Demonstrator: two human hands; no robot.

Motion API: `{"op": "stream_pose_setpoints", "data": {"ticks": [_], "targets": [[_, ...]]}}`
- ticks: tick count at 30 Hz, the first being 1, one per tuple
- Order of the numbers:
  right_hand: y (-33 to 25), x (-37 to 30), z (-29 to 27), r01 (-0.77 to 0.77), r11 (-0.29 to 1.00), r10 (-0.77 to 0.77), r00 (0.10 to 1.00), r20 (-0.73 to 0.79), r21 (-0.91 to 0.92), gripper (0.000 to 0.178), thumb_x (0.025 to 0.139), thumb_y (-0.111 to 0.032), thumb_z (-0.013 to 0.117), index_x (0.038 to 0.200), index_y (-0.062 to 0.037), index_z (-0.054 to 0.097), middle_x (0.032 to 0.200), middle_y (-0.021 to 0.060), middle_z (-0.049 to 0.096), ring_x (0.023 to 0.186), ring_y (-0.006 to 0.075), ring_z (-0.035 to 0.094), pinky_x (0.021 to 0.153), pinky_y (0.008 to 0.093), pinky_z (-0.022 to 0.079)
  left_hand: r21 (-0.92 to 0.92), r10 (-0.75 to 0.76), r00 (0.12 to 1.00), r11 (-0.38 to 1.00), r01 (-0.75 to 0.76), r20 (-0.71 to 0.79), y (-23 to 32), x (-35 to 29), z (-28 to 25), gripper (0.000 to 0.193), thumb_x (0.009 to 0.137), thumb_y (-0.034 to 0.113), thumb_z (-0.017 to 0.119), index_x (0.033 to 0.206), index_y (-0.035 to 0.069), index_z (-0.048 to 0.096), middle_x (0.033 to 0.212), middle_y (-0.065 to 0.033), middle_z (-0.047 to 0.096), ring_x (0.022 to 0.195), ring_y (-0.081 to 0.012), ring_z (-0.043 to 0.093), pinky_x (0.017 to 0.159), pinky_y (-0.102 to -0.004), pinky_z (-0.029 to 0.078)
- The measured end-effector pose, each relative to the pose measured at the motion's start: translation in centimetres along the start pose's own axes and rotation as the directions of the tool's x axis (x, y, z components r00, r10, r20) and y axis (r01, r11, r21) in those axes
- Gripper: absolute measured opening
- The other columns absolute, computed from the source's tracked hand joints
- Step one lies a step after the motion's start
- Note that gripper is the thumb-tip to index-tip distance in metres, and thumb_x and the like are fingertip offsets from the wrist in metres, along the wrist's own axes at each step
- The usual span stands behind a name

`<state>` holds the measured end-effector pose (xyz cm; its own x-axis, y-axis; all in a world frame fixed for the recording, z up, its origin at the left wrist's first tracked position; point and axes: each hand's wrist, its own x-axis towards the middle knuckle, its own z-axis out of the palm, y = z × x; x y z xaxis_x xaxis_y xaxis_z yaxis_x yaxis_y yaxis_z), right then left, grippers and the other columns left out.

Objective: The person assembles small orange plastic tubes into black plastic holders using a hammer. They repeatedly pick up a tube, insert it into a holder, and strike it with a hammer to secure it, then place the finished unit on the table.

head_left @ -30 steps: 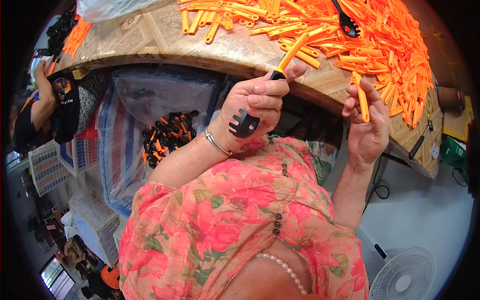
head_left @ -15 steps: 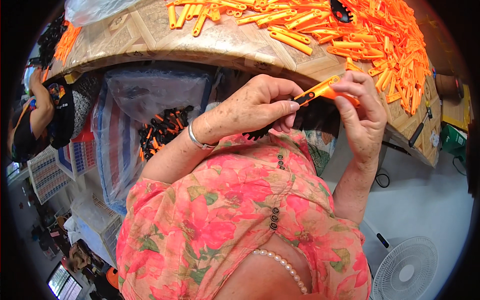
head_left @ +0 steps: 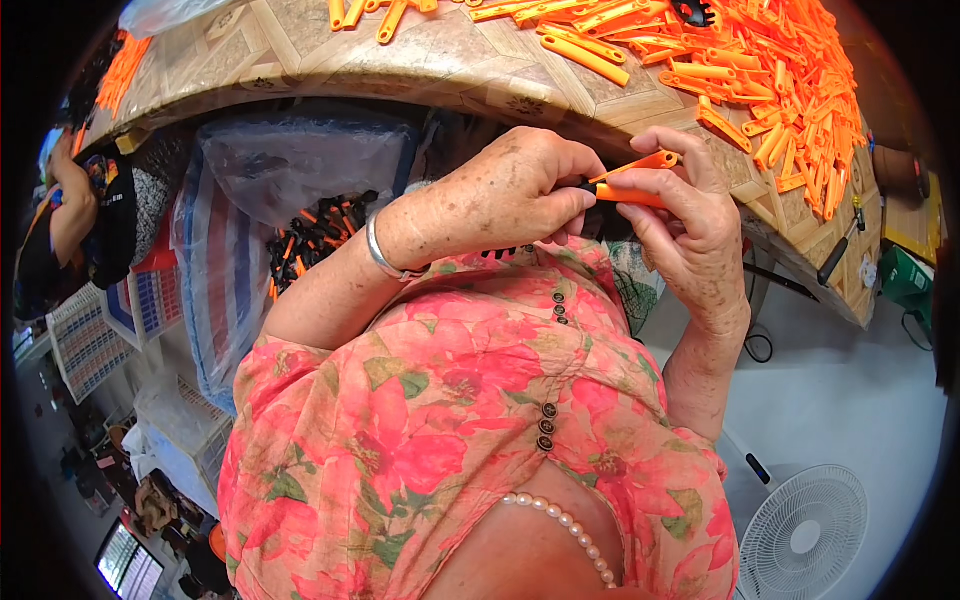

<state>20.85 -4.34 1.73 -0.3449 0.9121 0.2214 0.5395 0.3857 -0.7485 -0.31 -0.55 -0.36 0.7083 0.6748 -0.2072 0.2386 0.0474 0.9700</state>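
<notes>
In front of my chest, my left hand (head_left: 530,185) is closed on a black toothed plastic part (head_left: 508,252), mostly hidden under the palm. The black part's narrow end reaches between two orange plastic handle halves. My right hand (head_left: 690,225) pinches these at their outer ends: a thin upper half (head_left: 652,162), seen almost edge-on, and a lower half (head_left: 628,195) under the index finger. Between the halves a wedge-shaped gap shows. The fingers hide how the black end sits in them.
On the patterned table (head_left: 330,75) lies a large heap of orange handle pieces (head_left: 740,80). A screwdriver (head_left: 840,248) rests near its right edge. Below the table, a plastic-lined bag (head_left: 215,240) holds black-and-orange parts (head_left: 315,235). Another person's arm (head_left: 70,205) is at far left; a white fan (head_left: 805,535) stands lower right.
The orange halves have turned from showing an inner face with the black end in it to nearly edge-on. My right fingers have shifted left along them.
</notes>
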Motion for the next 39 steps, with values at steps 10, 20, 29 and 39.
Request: {"op": "stream_pose_setpoints", "data": {"ticks": [10, 20, 29, 39], "targets": [[1.0, -0.3, 0.7, 0.002, 1.0, -0.001, 0.999, 0.047, -0.016, 0.022, 0.077, -0.001, 0.075, 0.097, -0.0099, 0.074, 0.109, 0.0056, 0.063, 0.087, 0.0182, 0.068, 0.071, 0.0306, 0.056, 0.359, 0.285, 0.956, 0.902, -0.241, -0.075, -1.1, 0.0, 0.3, 0.016, 0.089, 0.013, 0.067, 0.097, -0.001, 0.066, 0.068, -0.0101, 0.065, 0.059, -0.0192, 0.065, 0.057, -0.0325, 0.051], [0.9, -0.6, 0.9, -0.065, 0.998, 0.065, 0.998, 0.016, -0.016, 0.032, 0.078, -0.009, 0.078, 0.108, -0.0077, 0.069, 0.107, 0.0073, 0.064, 0.083, 0.0164, 0.069, 0.065, 0.0259, 0.058, 0.598, 0.393, 0.914, 0.758, -0.26, -0.101, -1.2, -0.4, 0.6, 0.014, 0.085, 0.014, 0.068, 0.091, 0.002, 0.065, 0.073, -0.0171, 0.065, 0.069, -0.0368, 0.064, 0.061, -0.0432, 0.051], [0.7, -0.9, 1.5, -0.084, 0.995, 0.088, 0.994, -0.07, 0.061, 0.025, 0.077, -0.006, 0.078, 0.101, -0.0053, 0.071, 0.102, 0.0073, 0.064, 0.083, 0.0148, 0.069, 0.068, 0.0261, 0.059, 0.64, 0.438, 0.898, 0.704, -0.308, -0.049, -1.4, -0.3, 0.5, 0.015, 0.085, 0.015, 0.067, 0.091, 0.002, 0.063, 0.074, -0.0163, 0.063, 0.071, -0.037, 0.064, 0.062, -0.0443, 0.051], [0.3, -1.1, 1.4, -0.173, 0.972, 0.183, 0.982, -0.05, 0.159, 0.023, 0.076, -0.003, 0.078, 0.099, -0.0029, 0.072, 0.098, 0.007, 0.066, 0.078, 0.0092, 0.065, 0.06, 0.0195, 0.052, 0.59, 0.435, 0.9, 0.724, -0.358, 0.012, -1.3, -0.6, 0.3, 0.018, 0.081, 0.011, 0.069, 0.094, 0.001, 0.061, 0.076, -0.0169, 0.064, 0.073, -0.0376, 0.064, 0.064, -0.0439, 0.051]]}}
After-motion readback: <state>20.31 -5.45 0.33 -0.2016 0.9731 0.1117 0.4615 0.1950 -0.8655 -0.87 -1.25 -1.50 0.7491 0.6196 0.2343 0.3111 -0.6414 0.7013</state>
